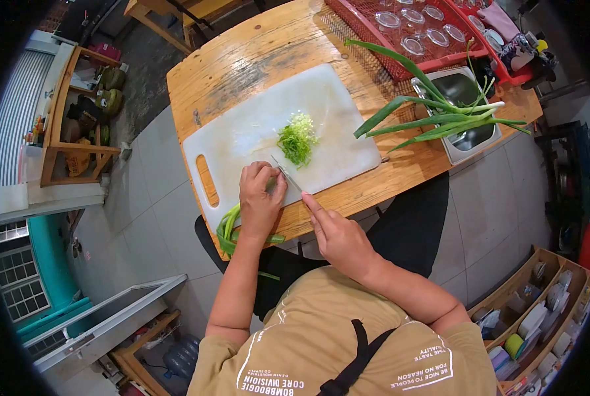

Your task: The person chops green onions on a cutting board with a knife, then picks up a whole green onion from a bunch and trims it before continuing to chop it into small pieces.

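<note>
My right hand (340,239) is closed round the handle of a knife (287,175), its blade angled up and left over the white cutting board (338,99). Beside the blade, my left hand (262,198) has its fingers curled on spring onions. The green leaves of these spring onions (227,230) stick out behind that hand and hang over the table's near edge. A small heap of chopped spring onion (297,142) lies on the board just beyond the knife tip. More whole spring onions (450,120) rest to the right, across a steel container.
The wooden table (222,59) carries the steel container (470,142) at its right end. A red crate (390,56) of upturned glasses stands at the far right. A wooden box of utensils (539,317) is at lower right; a wooden shelf (60,132) stands left.
</note>
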Action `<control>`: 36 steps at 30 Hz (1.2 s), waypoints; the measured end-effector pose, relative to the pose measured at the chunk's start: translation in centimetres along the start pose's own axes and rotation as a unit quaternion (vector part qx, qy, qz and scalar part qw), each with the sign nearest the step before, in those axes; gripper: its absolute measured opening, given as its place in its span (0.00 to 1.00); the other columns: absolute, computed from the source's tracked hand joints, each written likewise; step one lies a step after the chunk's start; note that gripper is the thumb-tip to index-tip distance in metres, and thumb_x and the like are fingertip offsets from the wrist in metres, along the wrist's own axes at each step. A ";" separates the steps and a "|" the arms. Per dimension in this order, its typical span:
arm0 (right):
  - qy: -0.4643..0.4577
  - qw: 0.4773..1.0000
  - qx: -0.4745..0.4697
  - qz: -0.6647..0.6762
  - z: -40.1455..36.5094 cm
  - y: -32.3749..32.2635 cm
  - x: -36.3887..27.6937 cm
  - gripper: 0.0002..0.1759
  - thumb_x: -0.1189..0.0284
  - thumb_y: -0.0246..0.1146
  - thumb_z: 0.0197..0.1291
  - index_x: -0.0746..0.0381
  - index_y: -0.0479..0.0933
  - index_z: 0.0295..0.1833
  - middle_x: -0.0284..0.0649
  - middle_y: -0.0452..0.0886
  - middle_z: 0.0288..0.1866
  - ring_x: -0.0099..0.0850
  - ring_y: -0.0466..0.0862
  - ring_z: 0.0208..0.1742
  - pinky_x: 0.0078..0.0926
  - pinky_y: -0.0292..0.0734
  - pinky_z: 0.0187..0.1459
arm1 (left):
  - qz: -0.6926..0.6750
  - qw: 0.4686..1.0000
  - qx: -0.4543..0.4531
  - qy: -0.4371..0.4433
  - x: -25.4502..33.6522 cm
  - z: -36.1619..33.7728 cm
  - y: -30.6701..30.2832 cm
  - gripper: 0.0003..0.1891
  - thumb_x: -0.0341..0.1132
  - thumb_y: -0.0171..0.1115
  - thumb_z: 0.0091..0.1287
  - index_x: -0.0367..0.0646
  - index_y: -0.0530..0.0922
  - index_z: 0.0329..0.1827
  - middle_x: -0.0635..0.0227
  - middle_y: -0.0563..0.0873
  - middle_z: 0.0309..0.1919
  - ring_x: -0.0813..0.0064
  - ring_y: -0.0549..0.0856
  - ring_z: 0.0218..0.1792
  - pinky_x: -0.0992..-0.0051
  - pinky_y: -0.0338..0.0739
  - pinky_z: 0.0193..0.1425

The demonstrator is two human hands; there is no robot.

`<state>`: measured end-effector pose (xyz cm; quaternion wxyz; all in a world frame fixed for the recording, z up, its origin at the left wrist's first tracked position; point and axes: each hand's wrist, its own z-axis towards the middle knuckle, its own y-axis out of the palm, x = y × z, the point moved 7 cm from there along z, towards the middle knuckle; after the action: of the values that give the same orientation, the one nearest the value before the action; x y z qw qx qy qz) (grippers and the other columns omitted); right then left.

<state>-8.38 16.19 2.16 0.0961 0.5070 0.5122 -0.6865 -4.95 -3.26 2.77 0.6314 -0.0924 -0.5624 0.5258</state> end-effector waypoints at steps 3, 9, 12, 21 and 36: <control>-0.017 1.000 0.017 -0.005 0.4 -0.1 -0.3 0.35 0.73 0.62 0.84 0.54 0.68 0.92 0.53 0.85 0.40 0.54 0.88 0.39 0.53 0.86 0.45 | -0.002 1.000 -0.006 -0.007 -0.1 -0.1 0.2 0.06 0.24 0.75 0.68 0.35 0.86 0.44 0.57 0.87 0.46 0.51 0.84 0.50 0.56 0.81 0.59; 0.012 1.000 -0.006 -0.004 0.1 -0.1 0.2 0.35 0.73 0.62 0.85 0.53 0.68 0.92 0.54 0.85 0.40 0.55 0.88 0.40 0.53 0.86 0.46 | 0.003 1.000 -0.001 -0.002 0.1 0.1 0.1 0.06 0.25 0.75 0.69 0.35 0.86 0.44 0.57 0.87 0.46 0.51 0.84 0.50 0.56 0.81 0.58; 0.022 1.000 -0.009 0.010 0.2 -0.3 0.4 0.34 0.73 0.62 0.85 0.53 0.68 0.92 0.56 0.86 0.42 0.57 0.89 0.43 0.53 0.86 0.48 | 0.000 1.000 -0.007 -0.016 0.2 -0.1 0.1 0.06 0.25 0.75 0.70 0.34 0.86 0.45 0.56 0.88 0.47 0.52 0.85 0.51 0.57 0.81 0.60; 0.008 0.998 0.008 0.060 -0.4 -1.2 0.3 0.33 0.74 0.61 0.85 0.53 0.68 0.92 0.58 0.88 0.48 0.60 0.90 0.46 0.53 0.86 0.50 | 0.006 1.000 0.005 -0.001 0.2 -0.1 0.2 0.06 0.23 0.75 0.68 0.36 0.85 0.44 0.57 0.87 0.47 0.50 0.85 0.50 0.56 0.81 0.59; 0.005 0.999 -0.007 -0.037 0.0 -0.3 -0.4 0.36 0.73 0.62 0.85 0.51 0.66 0.93 0.53 0.85 0.42 0.55 0.89 0.39 0.52 0.88 0.43 | 0.000 1.000 -0.003 -0.002 -0.1 0.0 0.1 0.06 0.23 0.74 0.67 0.35 0.83 0.43 0.56 0.87 0.45 0.51 0.85 0.50 0.57 0.81 0.59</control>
<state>-8.42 16.23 2.66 0.0717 0.4902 0.5356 -0.6839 -5.03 -3.28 2.63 0.6300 -0.0931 -0.5651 0.5245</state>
